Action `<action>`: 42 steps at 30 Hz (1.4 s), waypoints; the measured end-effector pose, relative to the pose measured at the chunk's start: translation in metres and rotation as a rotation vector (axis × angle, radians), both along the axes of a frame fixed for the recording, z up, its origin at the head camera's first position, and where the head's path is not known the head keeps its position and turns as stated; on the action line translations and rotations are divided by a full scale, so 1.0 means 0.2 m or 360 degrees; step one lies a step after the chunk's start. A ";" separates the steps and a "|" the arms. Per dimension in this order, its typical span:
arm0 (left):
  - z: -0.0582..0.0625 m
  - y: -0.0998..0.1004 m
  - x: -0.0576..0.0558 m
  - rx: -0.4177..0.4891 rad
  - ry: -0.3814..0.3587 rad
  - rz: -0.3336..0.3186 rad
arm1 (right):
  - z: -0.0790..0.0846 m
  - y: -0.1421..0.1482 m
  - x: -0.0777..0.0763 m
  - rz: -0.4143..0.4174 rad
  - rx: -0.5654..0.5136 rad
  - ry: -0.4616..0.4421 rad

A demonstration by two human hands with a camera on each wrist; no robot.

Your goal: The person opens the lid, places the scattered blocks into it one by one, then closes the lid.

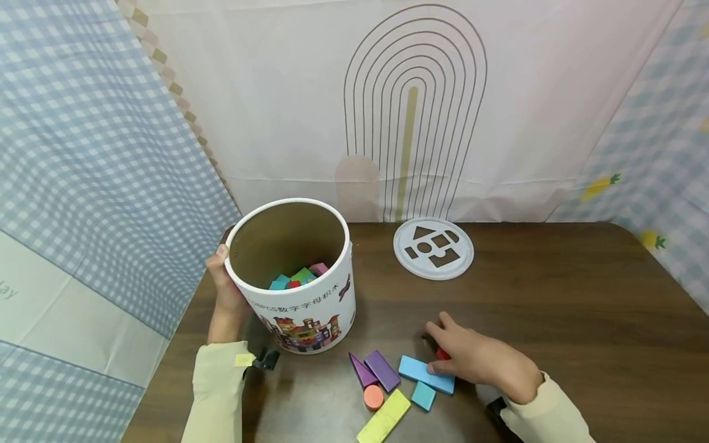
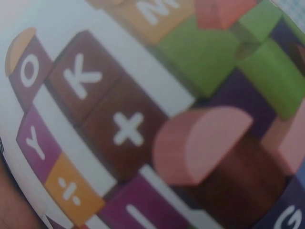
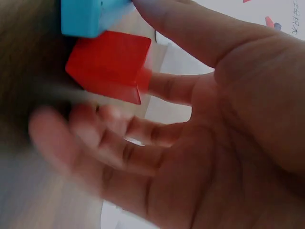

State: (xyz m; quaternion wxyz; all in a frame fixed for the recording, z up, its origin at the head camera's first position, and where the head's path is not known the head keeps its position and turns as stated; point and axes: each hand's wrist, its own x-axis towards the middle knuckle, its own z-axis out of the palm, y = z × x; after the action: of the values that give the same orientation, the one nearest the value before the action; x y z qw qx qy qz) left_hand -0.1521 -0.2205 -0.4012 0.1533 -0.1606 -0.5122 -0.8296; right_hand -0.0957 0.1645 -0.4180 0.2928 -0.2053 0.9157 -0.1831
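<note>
Red block (image 3: 109, 62), light blue block (image 1: 416, 370), yellow block (image 1: 384, 417), white printed bucket (image 1: 344, 311), blue-and-white gingham cloth (image 1: 94, 154)

Pale cloth (image 1: 388, 117) hangs behind the table (image 1: 554, 289) — arch-printed.

A white cloth (image 1: 266, 123) with a line-drawn arch (image 1: 409, 123) hung at twelve o'clock, blue gingham (image 1: 83, 154) at ten, paler checked fabric (image 1: 670, 154) at two; light glazed the dark wooden worktop (image 1: 554, 295) towards six.

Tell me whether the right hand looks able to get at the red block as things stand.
Likely yes: the right hand is over the red block, and the right-wrist view shows nothing between it and the fingers. The long light blue block close beside it might crowd the grip, though.
</note>
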 end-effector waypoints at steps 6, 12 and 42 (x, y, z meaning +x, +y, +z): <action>0.01 0.00 0.01 0.0004 -0.0023 -0.0027 | -0.01 -0.04 0.03 0.0155 -0.0077 0.0079; -0.04 -0.02 -0.03 -0.0010 -0.0016 -0.0038 | -0.01 -0.04 0.05 0.0183 -0.0096 0.0154; -0.03 -0.03 -0.02 -0.0115 -0.0031 0.0005 | 0.66 -0.59 -0.07 0.0269 -0.1425 0.1454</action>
State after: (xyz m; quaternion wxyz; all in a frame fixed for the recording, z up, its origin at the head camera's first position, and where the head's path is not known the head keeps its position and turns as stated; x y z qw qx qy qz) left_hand -0.1559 -0.2255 -0.4066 0.1436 -0.1571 -0.5435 -0.8120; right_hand -0.1090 0.0465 -0.2859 -0.2273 -0.4364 0.7638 -0.4177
